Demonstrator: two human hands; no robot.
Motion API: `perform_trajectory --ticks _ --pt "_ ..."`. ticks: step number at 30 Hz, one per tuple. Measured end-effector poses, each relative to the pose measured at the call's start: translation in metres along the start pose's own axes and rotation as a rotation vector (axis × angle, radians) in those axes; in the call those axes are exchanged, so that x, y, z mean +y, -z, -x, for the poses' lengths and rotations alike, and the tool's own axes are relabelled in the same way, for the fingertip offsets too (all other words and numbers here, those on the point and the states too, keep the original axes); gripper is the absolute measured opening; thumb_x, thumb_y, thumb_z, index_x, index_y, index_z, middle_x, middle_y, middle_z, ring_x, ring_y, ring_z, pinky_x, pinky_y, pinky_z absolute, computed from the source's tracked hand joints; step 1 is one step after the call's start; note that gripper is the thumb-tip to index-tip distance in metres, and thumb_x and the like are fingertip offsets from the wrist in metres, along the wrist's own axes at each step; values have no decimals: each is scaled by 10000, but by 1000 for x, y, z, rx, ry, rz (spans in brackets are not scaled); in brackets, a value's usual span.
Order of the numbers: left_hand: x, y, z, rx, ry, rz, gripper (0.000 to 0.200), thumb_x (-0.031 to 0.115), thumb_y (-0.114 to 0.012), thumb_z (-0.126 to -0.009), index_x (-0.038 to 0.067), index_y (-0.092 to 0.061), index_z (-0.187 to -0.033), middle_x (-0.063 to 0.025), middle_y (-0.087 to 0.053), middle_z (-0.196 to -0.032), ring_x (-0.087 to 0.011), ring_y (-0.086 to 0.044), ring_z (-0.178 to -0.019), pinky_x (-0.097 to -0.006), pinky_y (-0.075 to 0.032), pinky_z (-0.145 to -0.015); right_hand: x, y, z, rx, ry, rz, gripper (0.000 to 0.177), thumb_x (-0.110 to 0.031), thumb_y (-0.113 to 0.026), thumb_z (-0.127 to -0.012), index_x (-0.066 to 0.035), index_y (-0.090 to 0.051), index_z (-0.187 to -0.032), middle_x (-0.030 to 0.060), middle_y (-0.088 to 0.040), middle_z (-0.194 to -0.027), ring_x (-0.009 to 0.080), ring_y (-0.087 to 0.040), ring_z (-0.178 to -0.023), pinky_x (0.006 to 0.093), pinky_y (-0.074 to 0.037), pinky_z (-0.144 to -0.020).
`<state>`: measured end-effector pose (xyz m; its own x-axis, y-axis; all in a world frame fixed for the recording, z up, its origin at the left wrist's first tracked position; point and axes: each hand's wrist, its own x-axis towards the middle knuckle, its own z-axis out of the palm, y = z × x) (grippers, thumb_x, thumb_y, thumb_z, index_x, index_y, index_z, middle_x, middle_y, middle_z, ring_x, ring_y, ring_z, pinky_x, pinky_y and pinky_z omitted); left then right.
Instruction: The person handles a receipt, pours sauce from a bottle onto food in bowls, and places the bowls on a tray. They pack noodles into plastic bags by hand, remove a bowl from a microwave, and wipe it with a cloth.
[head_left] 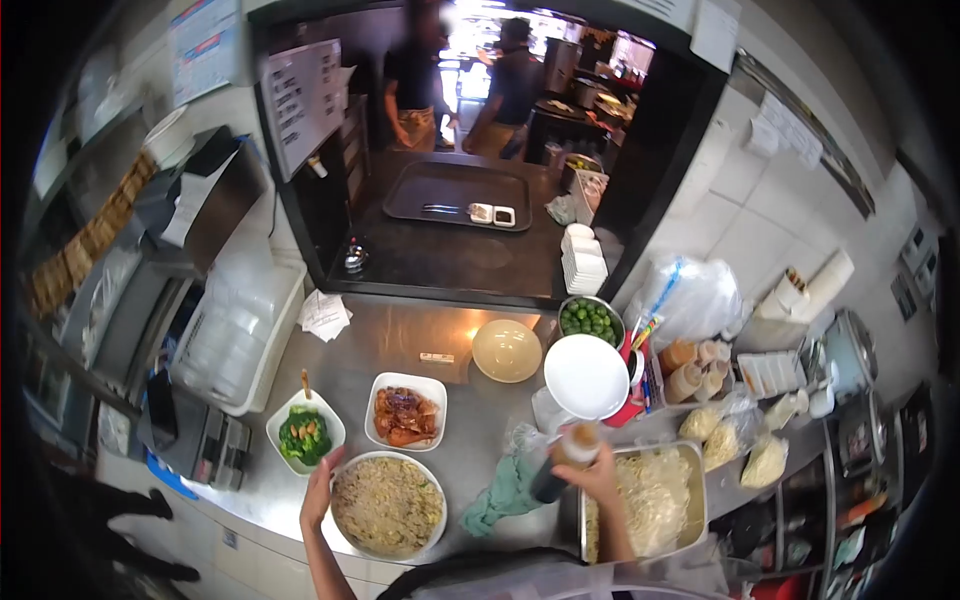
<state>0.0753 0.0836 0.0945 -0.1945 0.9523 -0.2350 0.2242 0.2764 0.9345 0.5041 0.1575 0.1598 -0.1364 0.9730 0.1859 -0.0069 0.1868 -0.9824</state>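
Note:
My left hand (pixel 318 492) is open, fingers stretched along the left rim of a white bowl of fried rice (pixel 388 505). My right hand (pixel 597 478) is wrapped round a sauce bottle (pixel 578 446), brownish at its upper end; a dark part shows lower left of the fingers. Under that forearm sits a metal tray of noodles (pixel 655 500). A crumpled green cloth (pixel 497 497) lies between the rice and the tray. Behind the rice are a square white bowl of glazed brown meat pieces (pixel 407 412) and a white dish of broccoli (pixel 304 436).
A beige bowl (pixel 507 351), a white plate (pixel 587 377) and a bowl of green limes (pixel 590 319) stand farther back. Squeeze bottles (pixel 690 378) fill a bin at right. Beyond the pass-through lies a black tray (pixel 457 197); two people stand behind it.

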Motion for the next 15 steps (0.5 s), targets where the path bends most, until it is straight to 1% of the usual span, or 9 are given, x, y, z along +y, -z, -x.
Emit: perform_trajectory --ticks 3,4,6,8,9,10,12,14,15 --pt "-1 9 7 24 -41 205 674 550 -203 -933 35 -425 -1306 -145 -465 -1297 -258 -433 -1199 -398 -313 -1000 -14 45 -2 225 15 108 567 -159 -815 -633 -26 -531 -1106 35 -611 -969 126 -573 -881 300 -461 -808" --pt "-15 12 8 51 -63 290 673 556 -203 -930 38 -444 -1285 -134 -491 -1270 -245 -478 -1148 -382 -365 -946 -8 68 -3 273 63 177 520 -183 -788 -668 -31 -538 -1097 30 -611 -955 124 -575 -861 293 -463 -786" --pt "-43 14 10 241 -65 353 605 527 -265 -938 42 -520 -1195 -86 -586 -1095 -175 -555 -963 -302 -421 -776 -30 86 -10 572 157 134 433 -181 -748 -715 -29 -543 -1065 29 -609 -923 114 -579 -810 270 -470 -741" --pt "-90 18 11 607 -28 313 501 467 -346 -945 41 -576 -1070 -11 -588 -835 -90 -526 -709 -212 -355 -579 -42 114 -15 784 230 112 393 -189 -713 -760 -20 -535 -1068 37 -604 -930 115 -580 -819 258 -476 -723" --pt "-103 17 11 698 -60 287 407 407 -413 -943 39 -586 -952 23 -501 -684 -51 -424 -573 -178 -259 -487 -37 142 -19 876 237 146 390 -195 -701 -776 -14 -532 -1076 43 -600 -938 119 -578 -837 258 -472 -736" --pt "-116 12 15 761 -66 225 380 384 -433 -941 28 -562 -898 12 -470 -659 -50 -374 -538 -183 -256 -456 -54 151 -27 922 308 118 377 -197 -689 -790 -8 -534 -1077 50 -596 -950 119 -574 -849 257 -466 -750" --pt "-101 -10 19 912 -160 101 349 341 -438 -949 18 -547 -878 15 -440 -648 -45 -337 -534 -194 -267 -450 -70 178 -41 1042 427 227 396 -206 -700 -782 -2 -532 -1077 56 -593 -960 124 -569 -859 259 -459 -753" --pt "-102 -8 20 876 -165 139 339 317 -427 -956 8 -545 -880 18 -426 -643 -49 -330 -531 -201 -278 -448 -85 198 -55 1085 473 346 415 -187 -737 -745 -6 -528 -1055 67 -590 -942 127 -568 -854 260 -455 -754" --pt "-102 -9 17 857 -172 162 335 305 -422 -960 4 -544 -881 20 -418 -641 -51 -327 -530 -205 -284 -448 -79 218 -63 1077 560 445 427 -189 -746 -736 -3 -519 -1047 68 -585 -939 129 -564 -856 255 -452 -748"
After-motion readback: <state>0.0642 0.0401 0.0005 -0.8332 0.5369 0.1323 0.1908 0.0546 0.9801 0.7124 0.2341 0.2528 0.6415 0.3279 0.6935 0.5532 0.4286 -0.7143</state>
